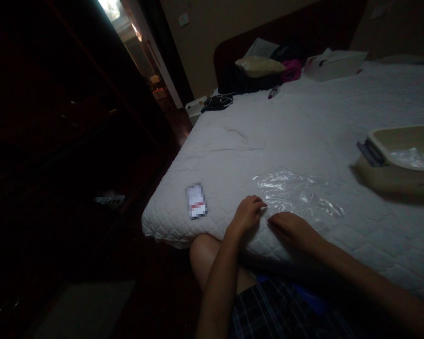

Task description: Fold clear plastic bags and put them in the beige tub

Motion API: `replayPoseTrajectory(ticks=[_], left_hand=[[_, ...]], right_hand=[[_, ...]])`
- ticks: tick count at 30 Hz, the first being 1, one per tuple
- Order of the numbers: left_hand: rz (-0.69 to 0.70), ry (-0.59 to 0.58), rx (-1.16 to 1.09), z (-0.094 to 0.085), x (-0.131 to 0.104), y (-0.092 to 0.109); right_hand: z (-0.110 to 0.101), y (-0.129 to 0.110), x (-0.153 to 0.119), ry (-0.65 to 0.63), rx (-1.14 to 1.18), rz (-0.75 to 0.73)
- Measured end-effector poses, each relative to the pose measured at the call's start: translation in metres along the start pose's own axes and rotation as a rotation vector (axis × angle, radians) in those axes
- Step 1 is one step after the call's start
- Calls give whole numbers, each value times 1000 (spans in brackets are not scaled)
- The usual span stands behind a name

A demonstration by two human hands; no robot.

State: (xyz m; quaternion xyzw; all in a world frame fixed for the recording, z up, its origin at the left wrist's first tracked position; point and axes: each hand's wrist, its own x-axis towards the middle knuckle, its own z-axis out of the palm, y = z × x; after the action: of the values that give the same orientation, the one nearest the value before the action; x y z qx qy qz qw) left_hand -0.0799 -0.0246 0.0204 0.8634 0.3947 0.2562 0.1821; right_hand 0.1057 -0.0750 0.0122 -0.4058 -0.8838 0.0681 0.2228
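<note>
A crinkled clear plastic bag (297, 186) lies spread flat on the white quilted bed (233, 165). My left hand (249, 214) is at the bag's near left corner, its fingers curled and closed on the plastic edge. Close beside it, my right hand (291, 228) rests low over the near side of the bag. Its fingers are pressed together and point left toward my left hand; whatever lies under their tips is hidden. A pixelated phone-like object (197, 201) lies on the bed to the left of my hands.
To the right stands a beige storage bin (399, 176) with a dark latch and clear plastic inside. Toward the headboard are a yellowish pillow (259, 66), a magenta roll (291, 70) and a white box (334, 66). The bed's left edge drops to a dark floor.
</note>
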Motion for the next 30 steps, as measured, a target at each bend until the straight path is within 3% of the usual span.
replayPoseTrajectory(ticks=[6,12,24,30], left_hand=[[-53,29,25,11,-2,3],[-120,93,52,16,3,5],[-243,186,189,33,10,8],[-233,200,266,39,12,7]], right_hand=[[-19,2,7,61,385,237],[-29,13,19,188,526,381],[-26,44,29,219,376,495],[-19,53,26,142,157,477]])
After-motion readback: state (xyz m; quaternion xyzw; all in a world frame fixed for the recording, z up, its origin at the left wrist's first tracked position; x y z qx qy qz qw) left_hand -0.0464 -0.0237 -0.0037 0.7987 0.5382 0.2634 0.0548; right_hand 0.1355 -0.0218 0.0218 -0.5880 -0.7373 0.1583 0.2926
